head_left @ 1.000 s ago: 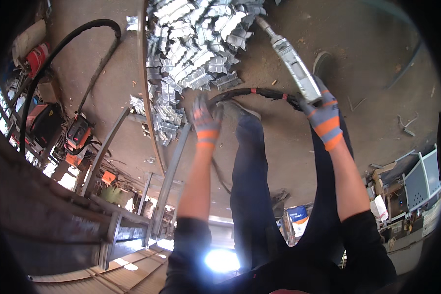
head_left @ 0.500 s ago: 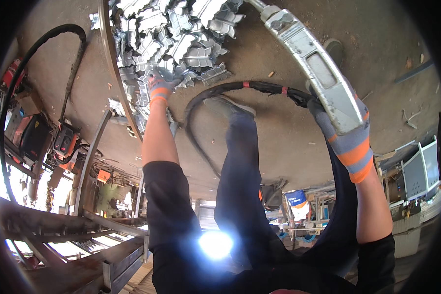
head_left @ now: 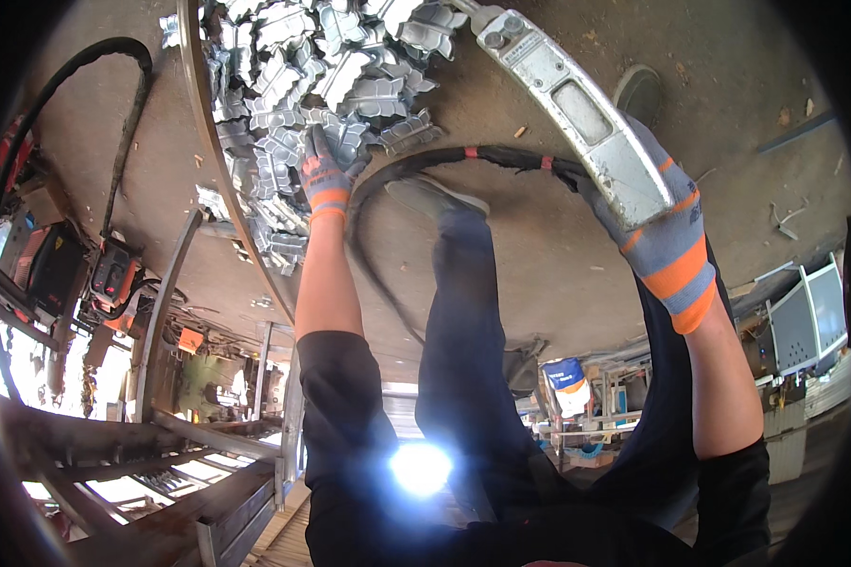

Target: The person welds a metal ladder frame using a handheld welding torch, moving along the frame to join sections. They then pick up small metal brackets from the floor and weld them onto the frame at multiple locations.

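Note:
My left hand point(head_left: 327, 180), in a grey and orange work glove, reaches to the near side of a heap of shiny leaf-shaped metal pieces point(head_left: 350, 80). Its fingers point forward over the heap with the thumb apart; no piece shows clearly in its grip. My right hand point(head_left: 667, 222), gloved alike, is wrapped round the rear end of a long silver handheld tool point(head_left: 581, 111) with a slot in its body. The tool slants forward and left, its front end beside the heap. From its rear a black cable point(head_left: 416, 163) with red bands curves across the floor.
A curved metal bar point(head_left: 203, 118) runs along the heap's left side. Red and black machines point(head_left: 113, 274) with a thick black hose point(head_left: 128, 151) stand at the left. Steel framing point(head_left: 161, 444) fills the lower left. My shoe point(head_left: 435, 197) is near the cable; a grey perforated panel point(head_left: 808, 321) stands right.
My left hand has shifted slightly right and nearer, its fingers now straighter. The silver tool and my right hand have moved a little left and forward.

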Tool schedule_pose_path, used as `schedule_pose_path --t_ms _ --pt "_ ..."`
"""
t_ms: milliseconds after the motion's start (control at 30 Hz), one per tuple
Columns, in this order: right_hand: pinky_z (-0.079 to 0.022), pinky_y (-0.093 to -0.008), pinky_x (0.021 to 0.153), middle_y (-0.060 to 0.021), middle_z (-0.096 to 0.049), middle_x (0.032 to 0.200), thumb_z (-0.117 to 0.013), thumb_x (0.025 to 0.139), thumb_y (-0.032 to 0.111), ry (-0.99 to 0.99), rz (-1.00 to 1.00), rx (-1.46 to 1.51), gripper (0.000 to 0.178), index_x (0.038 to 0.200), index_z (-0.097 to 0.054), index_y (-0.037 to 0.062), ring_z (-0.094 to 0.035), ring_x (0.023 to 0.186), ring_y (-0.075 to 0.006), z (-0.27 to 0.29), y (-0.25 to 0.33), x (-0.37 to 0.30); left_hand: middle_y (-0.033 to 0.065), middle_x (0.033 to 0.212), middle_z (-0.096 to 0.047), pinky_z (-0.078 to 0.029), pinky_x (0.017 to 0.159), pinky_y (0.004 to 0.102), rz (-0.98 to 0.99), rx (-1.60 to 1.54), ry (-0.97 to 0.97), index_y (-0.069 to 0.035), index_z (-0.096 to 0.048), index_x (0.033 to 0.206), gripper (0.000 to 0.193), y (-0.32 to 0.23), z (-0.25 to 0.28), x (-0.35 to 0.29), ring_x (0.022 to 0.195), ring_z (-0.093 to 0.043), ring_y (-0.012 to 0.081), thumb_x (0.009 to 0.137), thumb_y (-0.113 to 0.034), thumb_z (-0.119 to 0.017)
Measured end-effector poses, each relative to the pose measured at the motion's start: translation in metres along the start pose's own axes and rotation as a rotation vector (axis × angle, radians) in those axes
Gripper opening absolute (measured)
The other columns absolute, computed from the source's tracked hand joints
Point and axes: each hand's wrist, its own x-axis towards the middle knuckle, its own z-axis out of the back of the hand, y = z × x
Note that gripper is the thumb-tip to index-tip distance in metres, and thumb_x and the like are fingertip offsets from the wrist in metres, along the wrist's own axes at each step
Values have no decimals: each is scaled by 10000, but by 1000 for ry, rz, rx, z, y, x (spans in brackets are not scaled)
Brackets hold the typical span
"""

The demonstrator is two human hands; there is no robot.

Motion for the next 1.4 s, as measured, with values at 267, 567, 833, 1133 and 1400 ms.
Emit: schedule_pose_path --t_ms 267,567,833,1133,1400 --pt "-541 -332 1012 -151 -737 1273 -798 924 56 -14 28 -20 543 1429 -610 -15 -705 1151 -199 -4 -6 -3 264 1623 -434 -398 1210 496 -128 -263 -124 -107 -390 1649 1195 14 -13 8 1488 -443 446 680 -534 -945" --pt "-568 -324 930 -163 -717 1281 -663 886 4 -14 7 17 574 1456 -596 19 -702 1157 -217 -10 -3 -4 227 1413 -637 -447 1154 489 54 116 219 -115 -635 1418 837 8 6 19 1367 -550 404 726 -497 -912" --pt "-524 -325 1049 -160 -722 1327 -807 931 60 96 -65 116 605 1483 -570 -15 -688 1211 -201 -3 -3 3 156 1507 -596 -416 1187 489 -178 165 173 -147 -747 1317 734 13 38 26 1382 -547 369 744 -582 -890" --pt "-498 -335 1098 -162 -697 1378 -789 895 -3 31 -14 3 646 1500 -562 -8 -667 1257 -223 1 -1 2 155 1483 -556 -603 954 438 -149 -71 279 -110 -550 1482 846 49 143 158 1244 -646 320 760 -317 -940" --pt "-488 -349 1117 -165 -683 1404 -767 886 -28 56 -49 43 652 1504 -561 -7 -650 1287 -230 5 4 -10 270 1581 -462 -370 1249 489 -147 368 156 -128 -280 1689 1355 25 116 168 1506 -420 437 613 -580 -970"
